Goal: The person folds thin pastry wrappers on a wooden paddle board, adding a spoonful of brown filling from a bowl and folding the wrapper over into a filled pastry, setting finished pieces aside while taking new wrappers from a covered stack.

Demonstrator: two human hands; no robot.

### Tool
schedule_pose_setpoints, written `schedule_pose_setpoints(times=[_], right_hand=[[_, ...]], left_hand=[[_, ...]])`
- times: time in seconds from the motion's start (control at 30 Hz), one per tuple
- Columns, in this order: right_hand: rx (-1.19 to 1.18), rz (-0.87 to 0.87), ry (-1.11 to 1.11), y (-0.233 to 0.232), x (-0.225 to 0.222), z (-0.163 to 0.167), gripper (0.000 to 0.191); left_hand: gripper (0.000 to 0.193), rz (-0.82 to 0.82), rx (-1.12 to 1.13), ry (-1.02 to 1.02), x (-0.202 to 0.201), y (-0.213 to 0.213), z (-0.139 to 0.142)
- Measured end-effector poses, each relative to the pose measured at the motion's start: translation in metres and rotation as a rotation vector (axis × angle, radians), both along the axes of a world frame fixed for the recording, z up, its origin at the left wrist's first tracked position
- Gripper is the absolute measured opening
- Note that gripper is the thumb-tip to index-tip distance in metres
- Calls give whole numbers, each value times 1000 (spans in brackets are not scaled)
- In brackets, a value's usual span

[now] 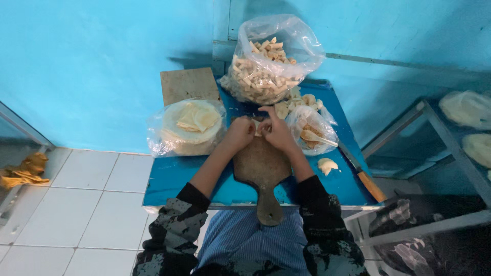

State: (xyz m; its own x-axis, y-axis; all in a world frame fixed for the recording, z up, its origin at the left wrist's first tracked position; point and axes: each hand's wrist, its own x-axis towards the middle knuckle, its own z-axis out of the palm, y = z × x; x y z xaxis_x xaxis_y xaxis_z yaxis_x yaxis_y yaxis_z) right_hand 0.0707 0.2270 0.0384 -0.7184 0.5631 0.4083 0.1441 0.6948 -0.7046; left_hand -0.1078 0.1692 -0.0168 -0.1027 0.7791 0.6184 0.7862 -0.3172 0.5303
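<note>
While both hands pinch the small pale dough piece [257,128] between them, left hand [239,134] and right hand [277,132] clenched on it in a close grip over the wooden board [262,164], it seems best to press evenly, keeping the work centred, away from the filling bag [313,132] and the knife [363,175] on the blue surface [174,176].

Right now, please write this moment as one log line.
left hand: on pale wrapper | right hand: on same wrapper | under: wooden board | right: knife | surface: blue table
</note>
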Motion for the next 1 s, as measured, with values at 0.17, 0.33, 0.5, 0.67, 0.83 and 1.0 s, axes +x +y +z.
schedule_pose_setpoints(times=[0.17, 0.33, 0.5, 0.67, 0.83, 1.0], right_hand=[[283, -13, 25, -19, 5, 5, 62], [349, -23, -46, -23, 6, 6, 58], [409, -17, -68, -23, 7, 4, 59], [302, -22, -62, -19, 5, 1, 61], [125, -14, 20, -10, 3, -8, 70], [128, -70, 70, -1, -2, -16, 71]], left_hand=[[3, 11, -18, 66, -1, -1, -6], [3, 1, 35, 60, -1, -4, 4], [11, 6, -86, -81, -2, -5, 9], [5, -5, 19, -46, -2, -9, 8], [6, 6, -121, 6, -3, -9, 14], [6, 109, -15, 175, 0, -6, 8]])
